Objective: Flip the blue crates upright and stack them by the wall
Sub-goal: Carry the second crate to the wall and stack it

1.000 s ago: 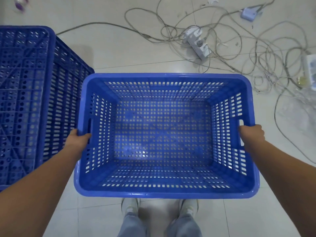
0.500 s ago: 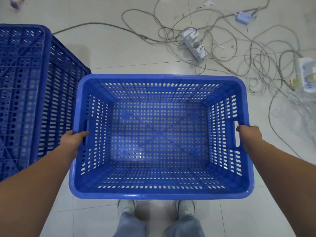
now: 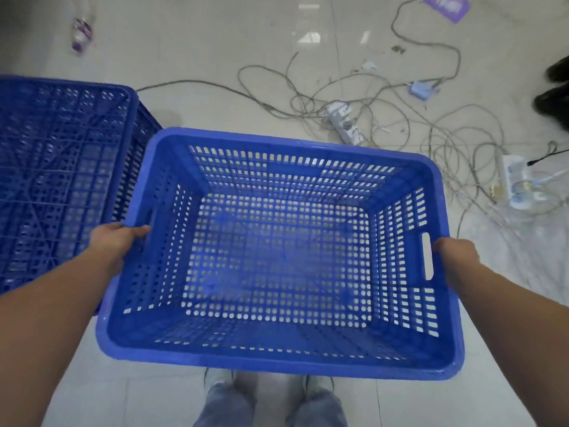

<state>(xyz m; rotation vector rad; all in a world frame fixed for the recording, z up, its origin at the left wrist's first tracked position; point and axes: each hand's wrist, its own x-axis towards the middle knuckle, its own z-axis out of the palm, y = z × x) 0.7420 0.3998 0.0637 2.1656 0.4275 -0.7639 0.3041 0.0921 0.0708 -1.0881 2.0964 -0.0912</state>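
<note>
Head view. Upright crate point(image 3: 277, 251) at centre, open side up, held off the floor point(image 3: 215, 41) above the person's feet. Left hand point(image 3: 118, 241) grips its rim at 9 o'clock, thumb over the edge; right hand point(image 3: 455, 257) grips the rim at 3 o'clock, just beside the handle slot. Second crate point(image 3: 61, 180) at 9–10 o'clock, bottom up, not yet flipped. Cables point(image 3: 400, 124) and power strip point(image 3: 341, 123) on the floor at 1–2 o'clock. Wall not in frame.

Judgement: carry level, both grips even; step wide of the cables; set down square so the next crate nests.
</note>
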